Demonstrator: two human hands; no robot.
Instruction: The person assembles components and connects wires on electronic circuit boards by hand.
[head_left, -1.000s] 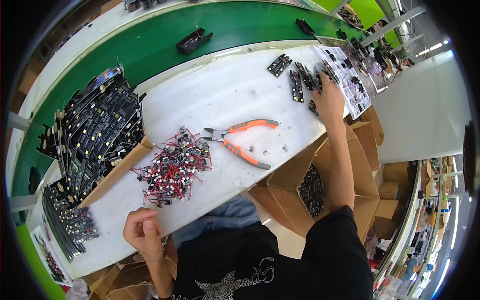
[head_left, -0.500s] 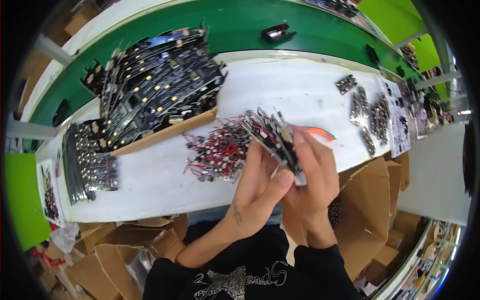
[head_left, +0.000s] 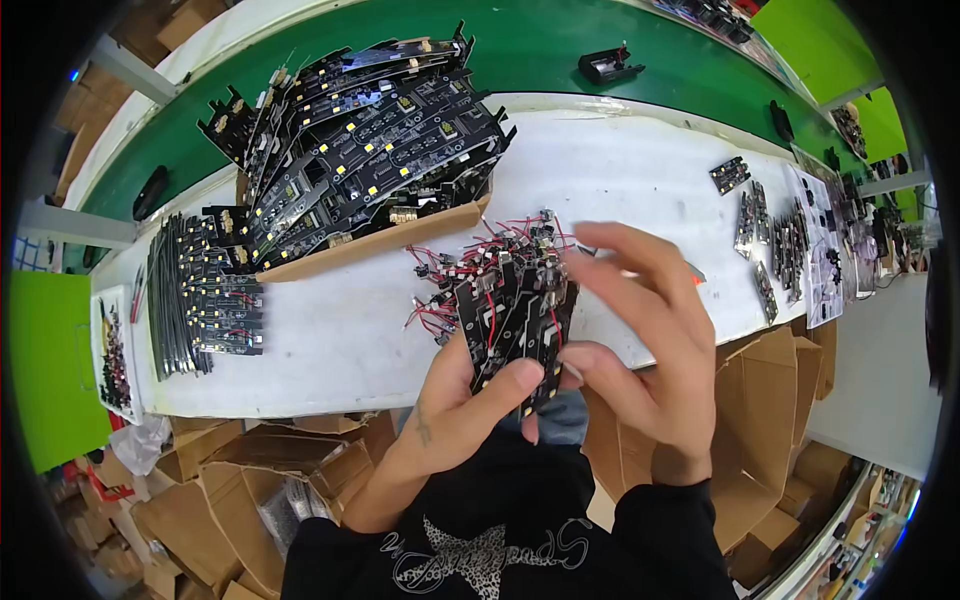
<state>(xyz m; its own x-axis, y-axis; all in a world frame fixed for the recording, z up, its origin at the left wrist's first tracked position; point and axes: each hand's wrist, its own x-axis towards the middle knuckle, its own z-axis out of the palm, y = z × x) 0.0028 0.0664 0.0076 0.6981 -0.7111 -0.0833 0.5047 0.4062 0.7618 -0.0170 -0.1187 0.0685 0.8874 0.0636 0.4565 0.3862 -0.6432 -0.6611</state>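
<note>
My left hand (head_left: pixel 452 412) grips a bundle of black circuit boards (head_left: pixel 512 325) with red wires on them, its thumb pressed across the lower end. On the bundle's right side, my right hand (head_left: pixel 655 345) has its fingers spread apart. Its thumb lies close to the boards' lower edge and its fingertips come near the upper end; whether they touch is hard to tell. Behind the bundle lies a heap of small parts with red and black wires (head_left: pixel 432 272), partly hidden by the boards and my left hand.
A cardboard tray (head_left: pixel 375 243) heaped with large black circuit boards (head_left: pixel 365 150) stands at the far left. Left of it lie black wires (head_left: pixel 172 300) and more boards. Several narrow boards (head_left: pixel 788 250) rest at the right. Open cardboard boxes (head_left: pixel 735 430) flank me below the white table (head_left: pixel 330 375).
The bundle has moved lower and left, and its wired faces now show. My right hand has opened away from it, fingers spreading. The whole view has shifted slightly.
</note>
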